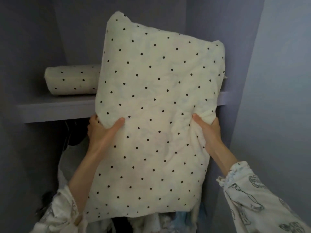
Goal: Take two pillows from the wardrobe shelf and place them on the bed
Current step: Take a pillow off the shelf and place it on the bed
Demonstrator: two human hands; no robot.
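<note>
A cream pillow with black dots (156, 105) stands upright in front of me, tilted slightly, and covers most of the wardrobe opening. My left hand (102, 130) grips its left edge and my right hand (208, 130) grips its right edge, thumbs pressed into the front. A second pillow of the same dotted fabric (72, 79) lies flat on the grey wardrobe shelf (57, 108) at the left, partly hidden behind the held pillow. The bed is out of view.
Grey wardrobe walls close in on the left (25, 56) and a pale panel or door (277, 89) stands at the right. Below the shelf hang dark clothes (72, 135), with light fabrics (151, 222) bunched at the bottom.
</note>
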